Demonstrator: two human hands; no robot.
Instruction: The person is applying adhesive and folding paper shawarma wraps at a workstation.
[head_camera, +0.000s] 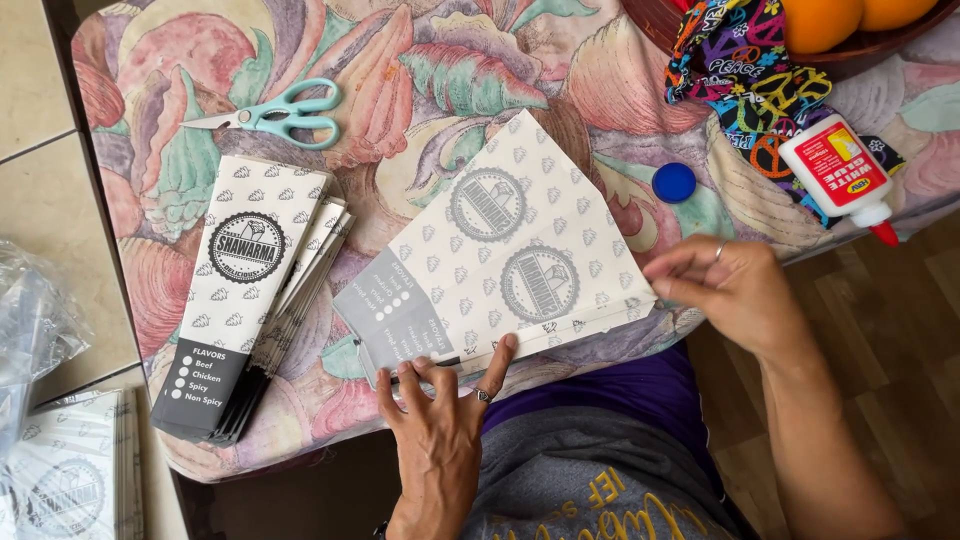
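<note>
A flat printed paper sheet (500, 240), white with grey round emblems and a grey panel, lies tilted on the flowered tablecloth (400, 80). My left hand (440, 420) presses its fingertips on the sheet's near left edge. My right hand (725, 285) touches the sheet's right corner with pinched fingers. To the left lies a stack of folded paper sleeves (245, 300) with the same pattern.
Teal-handled scissors (285, 113) lie at the back left. A white glue bottle (840, 175) lies on its side at the right, its blue cap (674, 182) loose beside it. Colourful cloth (745, 70), a bowl of oranges (840, 25), and more sheets (65, 480) on the floor.
</note>
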